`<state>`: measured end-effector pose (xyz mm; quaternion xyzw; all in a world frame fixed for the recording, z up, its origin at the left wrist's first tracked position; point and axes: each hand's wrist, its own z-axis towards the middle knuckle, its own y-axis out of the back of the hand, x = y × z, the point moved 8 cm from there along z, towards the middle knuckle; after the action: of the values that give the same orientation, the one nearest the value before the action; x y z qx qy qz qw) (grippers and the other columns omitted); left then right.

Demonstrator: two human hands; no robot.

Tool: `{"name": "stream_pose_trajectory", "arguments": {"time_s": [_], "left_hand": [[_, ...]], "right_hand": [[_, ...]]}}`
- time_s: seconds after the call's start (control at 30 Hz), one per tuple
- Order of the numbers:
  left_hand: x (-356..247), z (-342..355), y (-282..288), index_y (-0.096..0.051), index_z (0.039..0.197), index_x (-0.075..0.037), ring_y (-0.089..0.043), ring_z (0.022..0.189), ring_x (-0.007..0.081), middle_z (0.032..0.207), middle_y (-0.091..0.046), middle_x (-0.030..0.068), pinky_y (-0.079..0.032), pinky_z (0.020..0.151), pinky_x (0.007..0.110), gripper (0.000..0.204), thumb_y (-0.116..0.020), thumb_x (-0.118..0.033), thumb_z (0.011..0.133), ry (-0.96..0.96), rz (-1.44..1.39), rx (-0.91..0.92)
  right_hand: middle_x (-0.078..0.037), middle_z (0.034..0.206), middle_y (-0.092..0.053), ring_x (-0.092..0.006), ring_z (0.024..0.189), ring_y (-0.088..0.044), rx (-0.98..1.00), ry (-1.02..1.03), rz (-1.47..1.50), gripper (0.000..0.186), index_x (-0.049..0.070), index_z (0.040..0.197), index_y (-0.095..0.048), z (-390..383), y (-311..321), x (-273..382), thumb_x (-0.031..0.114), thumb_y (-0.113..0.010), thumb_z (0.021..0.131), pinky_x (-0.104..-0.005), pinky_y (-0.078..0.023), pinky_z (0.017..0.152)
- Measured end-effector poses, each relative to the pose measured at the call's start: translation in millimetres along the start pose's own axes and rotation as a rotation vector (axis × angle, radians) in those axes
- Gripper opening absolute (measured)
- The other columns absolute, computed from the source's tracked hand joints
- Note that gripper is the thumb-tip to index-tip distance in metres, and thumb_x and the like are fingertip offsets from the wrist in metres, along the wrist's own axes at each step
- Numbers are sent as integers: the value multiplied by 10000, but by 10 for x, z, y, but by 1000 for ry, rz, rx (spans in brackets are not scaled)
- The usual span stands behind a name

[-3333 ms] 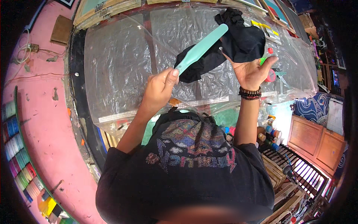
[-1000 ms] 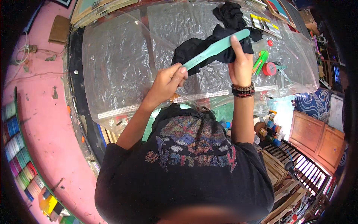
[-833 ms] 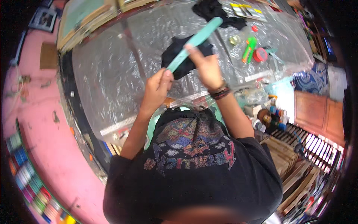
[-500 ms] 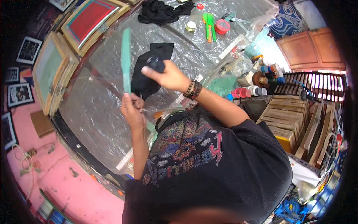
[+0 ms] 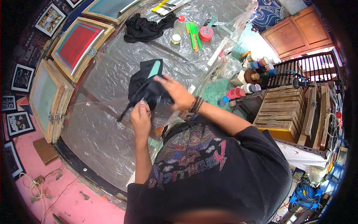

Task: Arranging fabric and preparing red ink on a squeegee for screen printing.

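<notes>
A long, flat pale-green strip [image 5: 154, 70] shows its far end above a piece of black cloth [image 5: 145, 86]; its middle is covered by the cloth. My left hand [image 5: 141, 117] is closed at the near side of the cloth, gripping the strip's near end, which is mostly hidden by the fingers and cloth. My right hand [image 5: 176, 91], with beaded bracelets on the wrist, presses the cloth round the strip from the right. Its thumb lies along the top and its other fingers are partly hidden. Both hands are above a table under wrinkled clear plastic sheet [image 5: 100, 130].
Wood-framed screens [image 5: 79, 47] line the table's left edge. Farther back lie a crumpled black cloth [image 5: 145, 28], a clear bottle with a red cap [image 5: 179, 26], a green-handled tool [image 5: 193, 35] and a red-pink round container [image 5: 206, 33]. Several paint jars [image 5: 238, 92] stand at the right.
The strip has tilted right, and the black cloth in my right hand now covers its middle. My left hand has moved slightly right. The view has shifted, showing more of the table's far side.
</notes>
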<state>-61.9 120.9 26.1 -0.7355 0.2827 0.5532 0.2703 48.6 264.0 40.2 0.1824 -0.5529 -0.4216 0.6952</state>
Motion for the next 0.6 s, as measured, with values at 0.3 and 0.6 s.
{"name": "stream_pose_trajectory", "arguments": {"time_s": [0.3, 0.6], "left_hand": [[-28, -22, 2, -491, 753, -71, -341, 534, 29, 615, -370, -61, -279, 485, 230, 408, -429, -305, 1081, 76, -14, 31], [205, 421, -1056, -522, 898, -55, -376, 554, 58, 672, -412, -24, -316, 489, 217, 402, -398, -386, 1090, -10, -289, 19]], "right_hand": [[-263, 1033, -663, -445, 972, -635, -399, -609, 63, 321, 6, 1059, -630, -527, 533, -1493, 276, -623, 885, -464, -501, 825], [-208, 1009, -712, -331, 929, -692, 662, -554, -124, 659, -35, 1083, -668, -527, 193, -1291, 597, -628, 902, -399, -541, 843]]}}
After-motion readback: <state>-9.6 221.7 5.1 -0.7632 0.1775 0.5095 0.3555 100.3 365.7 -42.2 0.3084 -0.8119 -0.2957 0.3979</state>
